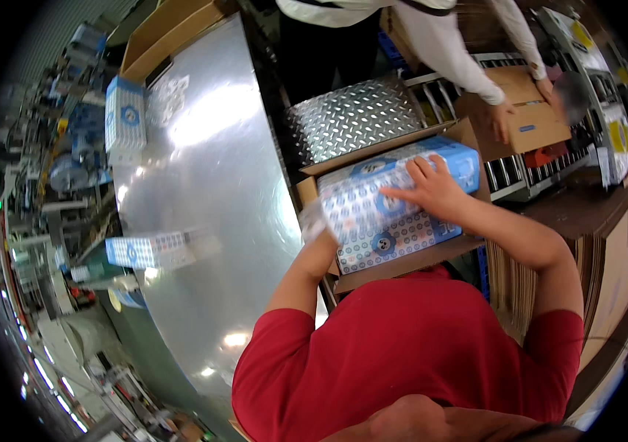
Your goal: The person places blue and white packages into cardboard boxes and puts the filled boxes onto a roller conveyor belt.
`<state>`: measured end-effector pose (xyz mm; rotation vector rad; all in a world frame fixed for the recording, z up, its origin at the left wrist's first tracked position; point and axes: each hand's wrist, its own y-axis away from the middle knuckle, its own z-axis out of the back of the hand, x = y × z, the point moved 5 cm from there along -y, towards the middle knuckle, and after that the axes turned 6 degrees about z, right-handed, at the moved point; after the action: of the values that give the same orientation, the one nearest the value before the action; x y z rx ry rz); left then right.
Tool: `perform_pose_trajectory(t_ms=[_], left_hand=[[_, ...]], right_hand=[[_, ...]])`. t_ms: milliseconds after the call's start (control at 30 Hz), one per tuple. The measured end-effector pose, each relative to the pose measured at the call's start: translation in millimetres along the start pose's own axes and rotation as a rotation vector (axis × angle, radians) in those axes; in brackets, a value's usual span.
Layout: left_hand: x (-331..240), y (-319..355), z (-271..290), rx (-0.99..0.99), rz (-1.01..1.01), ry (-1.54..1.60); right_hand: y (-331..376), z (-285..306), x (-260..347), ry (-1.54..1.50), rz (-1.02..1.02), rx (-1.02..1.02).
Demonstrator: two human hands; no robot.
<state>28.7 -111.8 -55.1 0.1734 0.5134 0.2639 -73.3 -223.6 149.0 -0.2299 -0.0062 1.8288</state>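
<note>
An open cardboard carton (402, 269) stands in front of me with blue-and-white patterned packs in it. One such pack (369, 210) sits tilted at the top, its left end smeared by motion. My right hand (435, 190) lies on its upper side, fingers spread. At the left end of that pack is my left hand (323, 234); its fingers are hidden and blurred. Below it, a lower pack (395, 247) shows along the carton's near side.
Left of the carton runs a shiny metal table (218, 191) bearing one patterned pack (153, 250) and another pack (125, 118). Across from me a co-worker handles a cardboard box (531, 121) on a roller conveyor (509, 177). Flattened cartons (586, 272) stand at right.
</note>
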Motion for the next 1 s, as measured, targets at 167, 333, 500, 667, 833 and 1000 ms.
perform_pose_trajectory(t_ms=[167, 333, 500, 667, 833, 1000], left_hand=[[-34, 44, 28, 0.507, 0.297, 0.633], [-40, 183, 79, -0.384, 0.506, 0.625], [-61, 349, 1, -0.889, 1.108, 0.469], [-86, 458, -61, -0.978, 1.619, 0.052], [-27, 583, -78, -1.099, 1.814, -0.185], [49, 630, -46, -0.663, 2.024, -0.024]], right_hand=[[-21, -215, -1, -0.168, -0.11, 0.24], [-46, -250, 14, -0.263, -0.189, 0.747], [-45, -209, 49, -0.41, -0.151, 0.958], [-19, -285, 49, -0.361, -0.114, 1.095], [-65, -268, 30, -0.681, -0.011, 1.009], [-47, -243, 18, -0.782, -0.016, 0.878]])
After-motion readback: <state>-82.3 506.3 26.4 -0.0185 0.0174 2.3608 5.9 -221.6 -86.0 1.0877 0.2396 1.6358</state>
